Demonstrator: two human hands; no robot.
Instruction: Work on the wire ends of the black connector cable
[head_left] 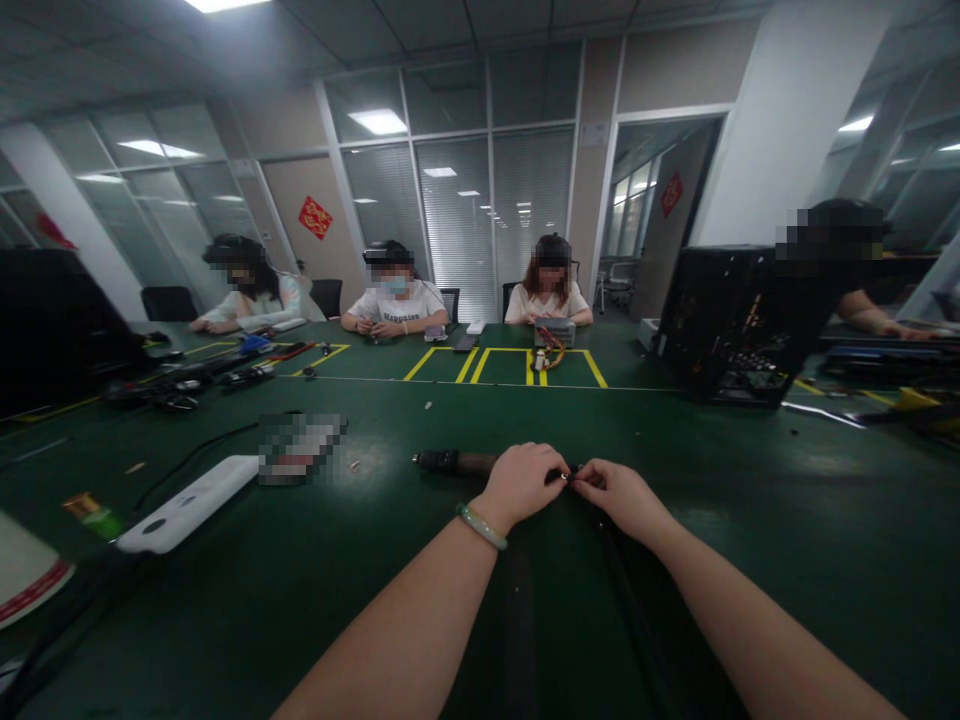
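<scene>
My left hand (526, 482) and my right hand (619, 497) meet over the green table, thumbs and fingertips pinched together. Between them is a small dark piece with a shiny tip (565, 477), too small to name. Below my right hand, a long thin black strip or cable (619, 570) runs toward the near edge; whether it joins the pinched piece cannot be made out. Just left of my left hand lies a dark pen-shaped tool (450, 462), like an electric screwdriver, partly hidden behind that hand. A bangle circles my left wrist.
At left lie a white power strip (191, 505), a phone-like blurred object (304, 448), a green bottle (94, 515) and a white-and-red container (26, 575). A black computer case (724, 325) stands at back right. Several people sit around the table. Yellow tape marks the far side.
</scene>
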